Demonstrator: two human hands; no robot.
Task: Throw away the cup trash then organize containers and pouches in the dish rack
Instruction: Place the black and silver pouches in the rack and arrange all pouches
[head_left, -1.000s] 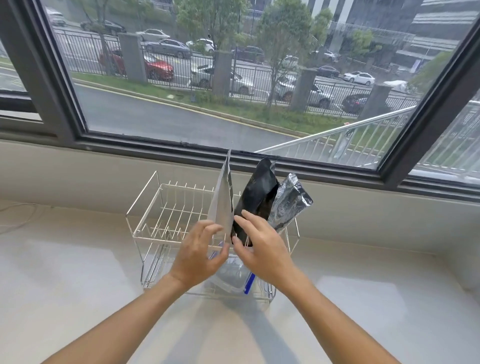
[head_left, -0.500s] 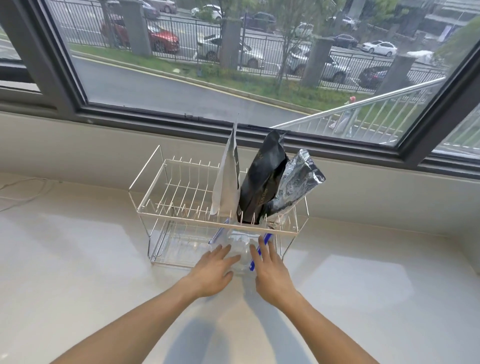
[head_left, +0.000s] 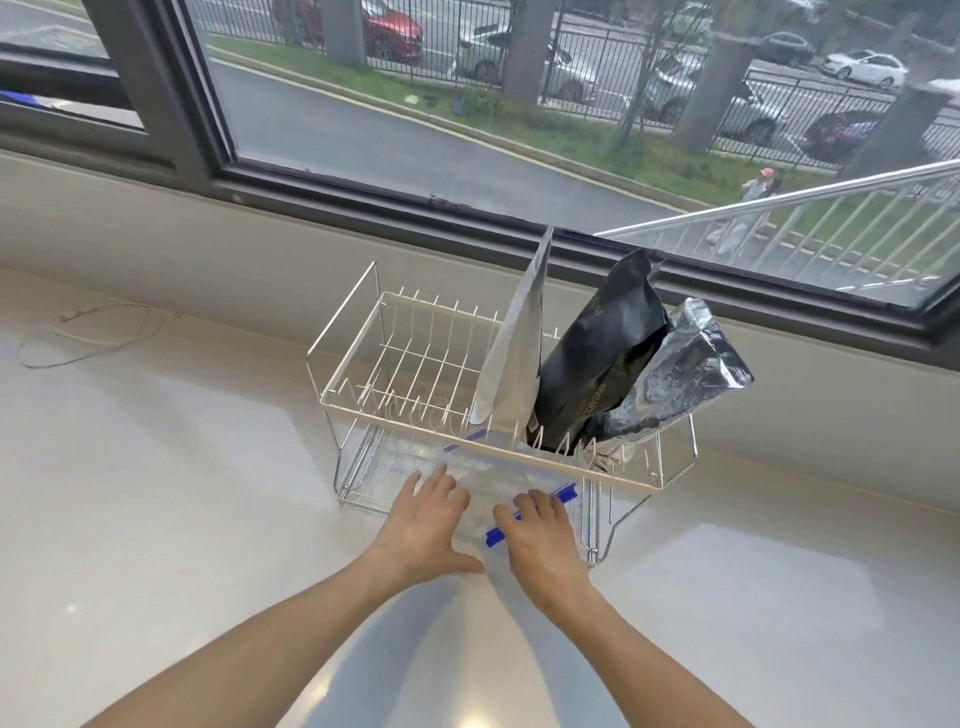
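Resting flat with fingers straight, the left hand (head_left: 428, 522) and right hand (head_left: 540, 540) are pressed on a clear plastic container with blue clips (head_left: 498, 493) in the white wire dish rack's (head_left: 415, 358) lower tier, near the table's (head_left: 156, 519) far edge.

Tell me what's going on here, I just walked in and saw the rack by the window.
A person is tidying a dish rack on the counter. Both hands, left hand and right hand, lie flat-fingered on a clear container with blue clips at the rack's lower shelf. Three pouches stand in the top tier: a white pouch, a black pouch and a silver pouch.
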